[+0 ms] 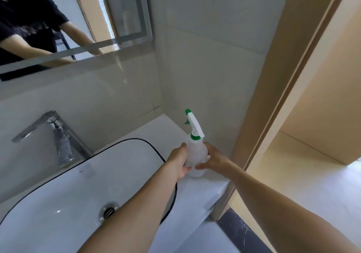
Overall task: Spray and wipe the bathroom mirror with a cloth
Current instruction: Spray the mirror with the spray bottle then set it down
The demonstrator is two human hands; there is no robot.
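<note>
Mirror glass, wide and frameless [58, 28], is hanging on the far tiled wall above a white oval basin [58, 194] and chrome tap [48, 133]. At the counter's far right corner, both hands are gripping a translucent plastic spray bottle with a green-and-white trigger head [195, 155]: left hand [178, 162] and right hand [214, 160] are curling round its body. It looks light and smooth, possibly slippery; the neck under the trigger seems the surest hold. No cloth is showing.

one spray bottle [196, 153], one mirror [78, 18], one faucet [56, 135], one sink [58, 194]
</note>
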